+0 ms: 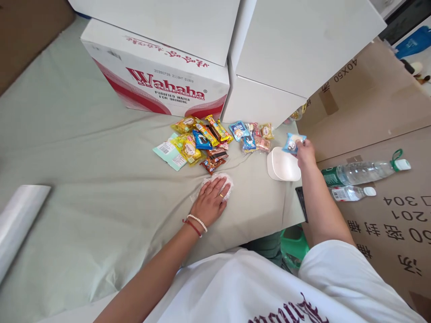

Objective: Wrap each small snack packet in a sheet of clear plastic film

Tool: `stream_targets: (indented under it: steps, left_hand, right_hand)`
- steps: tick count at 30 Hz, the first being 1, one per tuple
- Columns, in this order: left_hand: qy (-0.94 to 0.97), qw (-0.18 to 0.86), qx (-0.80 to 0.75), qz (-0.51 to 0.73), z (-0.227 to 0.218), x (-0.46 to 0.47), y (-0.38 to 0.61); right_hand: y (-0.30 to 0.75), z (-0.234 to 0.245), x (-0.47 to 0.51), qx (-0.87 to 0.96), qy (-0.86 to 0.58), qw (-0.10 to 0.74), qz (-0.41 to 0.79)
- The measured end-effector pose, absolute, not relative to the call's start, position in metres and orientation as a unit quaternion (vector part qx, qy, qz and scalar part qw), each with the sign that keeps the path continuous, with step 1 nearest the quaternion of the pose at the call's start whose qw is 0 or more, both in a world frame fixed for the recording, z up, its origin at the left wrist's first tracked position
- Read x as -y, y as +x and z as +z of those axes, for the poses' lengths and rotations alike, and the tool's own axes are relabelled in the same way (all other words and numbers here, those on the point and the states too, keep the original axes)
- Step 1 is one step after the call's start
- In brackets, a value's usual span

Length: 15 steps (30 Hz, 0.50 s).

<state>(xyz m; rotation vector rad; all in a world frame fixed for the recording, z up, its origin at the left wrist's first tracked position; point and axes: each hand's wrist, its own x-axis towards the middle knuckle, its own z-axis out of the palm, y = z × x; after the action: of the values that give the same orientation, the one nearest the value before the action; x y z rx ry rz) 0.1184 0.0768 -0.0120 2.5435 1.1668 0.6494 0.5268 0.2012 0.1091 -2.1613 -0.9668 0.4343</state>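
My right hand [306,154] grips a small light-blue and white snack packet [293,142] over the back rim of a white plastic tub [278,168]. My left hand [210,199] lies flat, fingers extended, on a crumpled whitish cloth or tissue [229,180], which it mostly covers. Just behind the left hand is a loose pile of wrapped snacks, among them a yellow packet [187,149], a dark blue packet [201,140] and a brown packet [213,165]. A smaller group of packets, with a blue one [248,142] in front, lies left of the tub.
A Wahaha water carton [161,83] and white boxes [269,49] stand along the back. Two plastic bottles [363,172] [352,193] are at the right beside large brown cardboard [397,134]. A shiny pale roll [20,220] lies at the left on the greenish table cover [84,179].
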Motion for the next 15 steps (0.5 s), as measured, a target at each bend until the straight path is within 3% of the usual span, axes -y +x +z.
stream_targets:
  steps: [8, 15]
  left_hand:
    - [0.879, 0.130, -0.402, 0.222, -0.016, -0.076, 0.118]
    - [0.878, 0.134, -0.402, 0.222, -0.015, -0.077, 0.118]
  right_hand:
    - [0.511, 0.058, -0.156, 0.382, -0.860, 0.246, 0.232]
    - [0.492, 0.072, -0.168, 0.480, -0.857, 0.179, 0.061]
